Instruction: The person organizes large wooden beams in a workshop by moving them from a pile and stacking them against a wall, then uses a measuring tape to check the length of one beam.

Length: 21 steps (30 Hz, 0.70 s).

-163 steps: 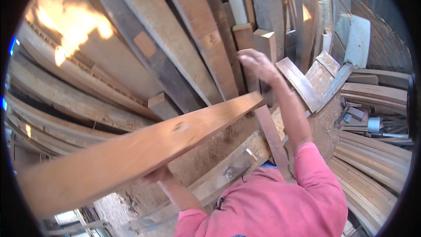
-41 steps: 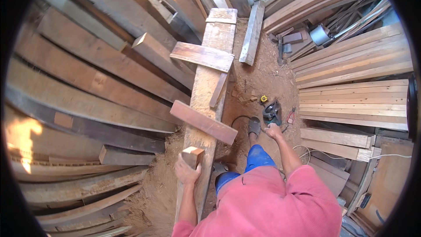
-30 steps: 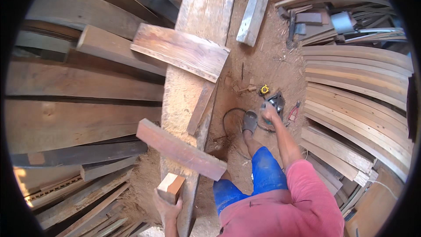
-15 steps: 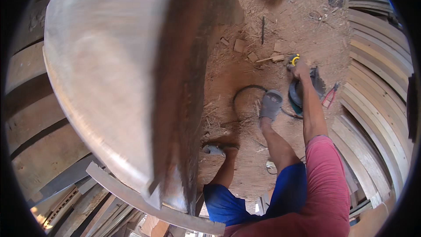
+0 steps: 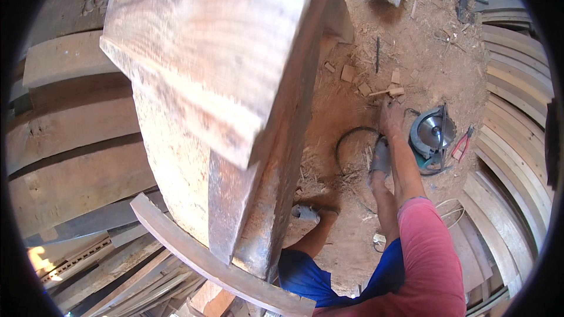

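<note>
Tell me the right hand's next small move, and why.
Probably ease the right hand slightly forward onto the small wood scraps: it reaches down close beside them, while the saw and pliers lie off to its right. Whether it holds anything, I can't tell.

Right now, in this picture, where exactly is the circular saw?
In the head view, the circular saw lies on the sawdust-strewn ground, right of centre, between the person's right hand and the red-handled pliers.
</note>
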{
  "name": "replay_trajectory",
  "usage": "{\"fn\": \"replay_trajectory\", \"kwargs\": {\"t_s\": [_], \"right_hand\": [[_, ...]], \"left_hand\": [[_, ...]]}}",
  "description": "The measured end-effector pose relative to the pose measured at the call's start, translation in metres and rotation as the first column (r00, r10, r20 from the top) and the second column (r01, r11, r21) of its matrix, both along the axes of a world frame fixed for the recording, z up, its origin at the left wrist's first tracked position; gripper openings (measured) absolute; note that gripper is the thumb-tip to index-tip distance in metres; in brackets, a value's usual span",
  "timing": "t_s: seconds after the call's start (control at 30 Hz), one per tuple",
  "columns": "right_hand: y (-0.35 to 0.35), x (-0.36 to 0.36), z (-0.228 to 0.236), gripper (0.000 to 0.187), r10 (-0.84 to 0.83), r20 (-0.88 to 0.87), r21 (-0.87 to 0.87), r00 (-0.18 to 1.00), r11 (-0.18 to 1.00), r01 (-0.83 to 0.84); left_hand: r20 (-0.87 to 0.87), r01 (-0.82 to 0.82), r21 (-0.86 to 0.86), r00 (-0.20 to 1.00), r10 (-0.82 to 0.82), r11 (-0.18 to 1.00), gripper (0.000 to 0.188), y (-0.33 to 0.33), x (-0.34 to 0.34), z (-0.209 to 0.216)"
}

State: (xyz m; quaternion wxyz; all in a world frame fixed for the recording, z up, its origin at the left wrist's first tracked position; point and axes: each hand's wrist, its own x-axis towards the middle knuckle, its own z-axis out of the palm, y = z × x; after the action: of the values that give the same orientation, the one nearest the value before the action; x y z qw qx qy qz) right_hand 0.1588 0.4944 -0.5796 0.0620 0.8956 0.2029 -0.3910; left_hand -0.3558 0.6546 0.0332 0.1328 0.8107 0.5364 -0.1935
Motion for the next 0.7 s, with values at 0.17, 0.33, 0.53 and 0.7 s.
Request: {"fn": "replay_trajectory", "kwargs": {"t_s": [0.17, 0.33, 0.53, 0.7], "right_hand": [[-0.003, -0.026, 0.038, 0.061, 0.010, -0.094, 0.031, 0.996, 0.999, -0.007], [-0.037, -0.074, 0.107, 0.049, -0.113, -0.603, 0.290, 0.789, 0.891, 0.349], [-0.117, -0.145, 0.252, 0.030, -0.182, -0.955, -0.290, -0.235, 0.393, 0.873], [-0.148, -0.131, 0.421, 0.037, -0.148, -0.868, -0.497, -0.475, 0.247, 0.832]], "left_hand": [[-0.182, -0.006, 0.060, 0.983, 0.017, 0.998, 0.117, 0.001, 0.007, 0.000], [-0.239, 0.099, -0.012, 0.966, -0.099, 0.995, 0.122, 0.017, 0.028, 0.000], [0.126, 0.106, 0.110, 0.985, -0.120, 0.988, 0.115, 0.008, 0.042, 0.006], [0.188, 0.325, 0.214, 0.912, -0.365, 0.921, 0.093, 0.013, 0.034, 0.008]]}}
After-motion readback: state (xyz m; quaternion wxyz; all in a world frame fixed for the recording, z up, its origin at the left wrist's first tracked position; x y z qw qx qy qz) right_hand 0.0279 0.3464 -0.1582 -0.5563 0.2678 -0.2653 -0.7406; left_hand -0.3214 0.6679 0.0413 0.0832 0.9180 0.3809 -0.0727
